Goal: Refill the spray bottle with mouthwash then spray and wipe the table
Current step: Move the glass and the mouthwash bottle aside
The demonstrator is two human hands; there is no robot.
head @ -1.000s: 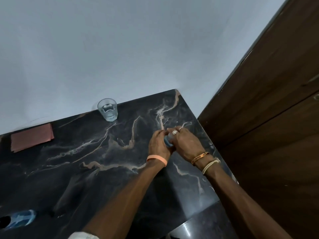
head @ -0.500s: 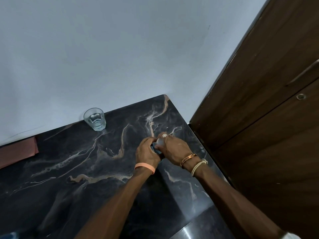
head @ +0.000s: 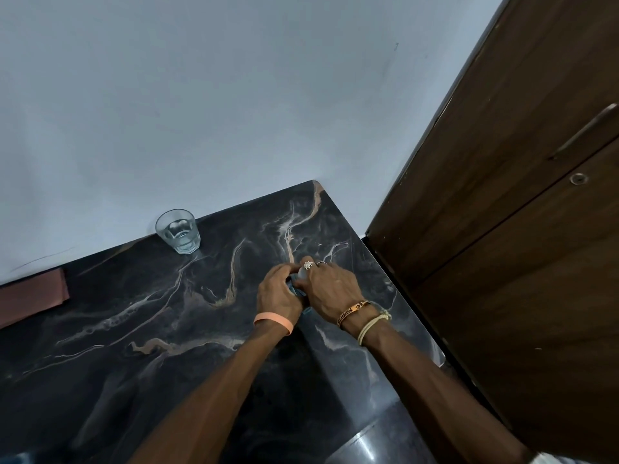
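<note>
Peeking between the left hand (head: 278, 293) and right hand (head: 330, 289) clasping it, a small bluish bottle (head: 296, 287).

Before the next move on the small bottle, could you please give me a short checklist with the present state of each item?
1. Both hands on the bottle: ok, left hand and right hand close around it.
2. Cap on or off: cannot tell, fingers cover it.
3. Liquid level in the bottle: cannot tell.
4. Glass upright and away from the hands: ok.
5. Cloth on the table for wiping: ok, at the left edge.
</note>
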